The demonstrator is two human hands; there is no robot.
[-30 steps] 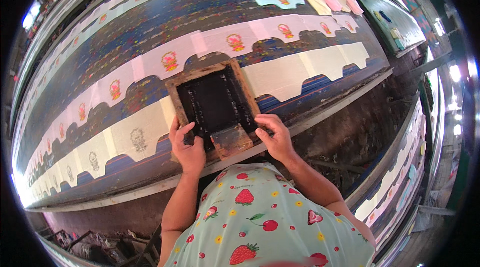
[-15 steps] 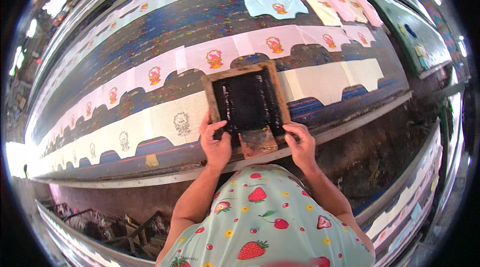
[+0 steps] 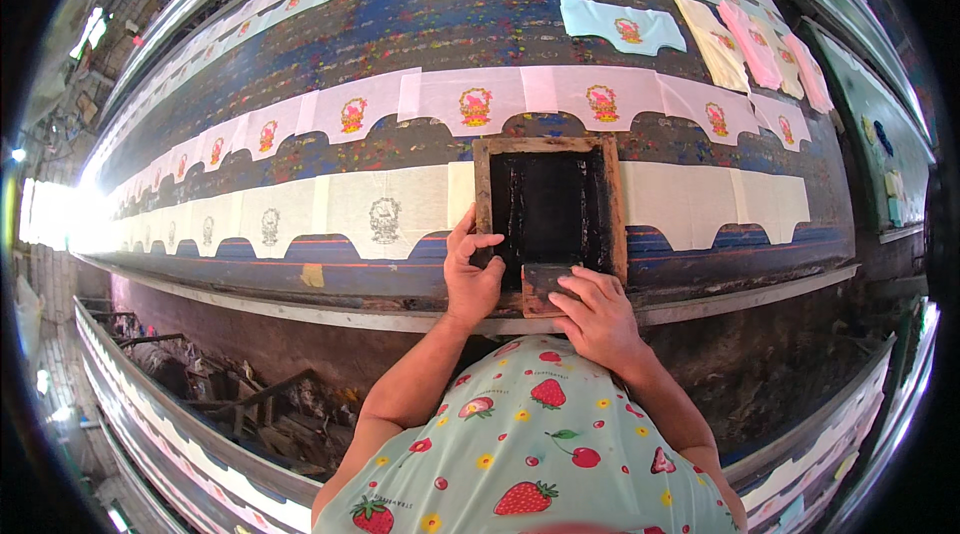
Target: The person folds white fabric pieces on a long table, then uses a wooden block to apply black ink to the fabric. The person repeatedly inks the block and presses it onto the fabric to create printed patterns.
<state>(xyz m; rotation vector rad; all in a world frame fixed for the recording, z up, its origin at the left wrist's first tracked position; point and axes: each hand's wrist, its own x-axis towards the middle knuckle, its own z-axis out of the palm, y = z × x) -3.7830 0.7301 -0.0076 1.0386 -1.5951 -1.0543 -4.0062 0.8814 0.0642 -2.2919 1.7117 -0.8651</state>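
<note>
A wooden-framed printing screen (image 3: 483,179) with dark ink on its mesh lies square over the near row of cream cloth pieces (image 3: 682,196). My left hand (image 3: 474,279) grips the screen's left side near its front corner, thumb and forefinger bent over the wood. At the front end of the screen rests a stained squeegee (image 3: 541,294). The fingers of my right hand (image 3: 603,322) are bent over its right end. To the left, the cream pieces carry a dark outline print (image 3: 385,221). What lies under the screen is hidden.
Behind the screen runs a row of pink pieces (image 3: 440,102) with red and yellow prints. Further back lie a light blue piece (image 3: 640,26) and folded yellow and pink cloths (image 3: 748,42). A pale rail (image 3: 290,306) edges the table before me.
The screen has turned from tilted to square with the table edge. My right hand has moved from the frame's right side onto the squeegee. The view has shifted.
</note>
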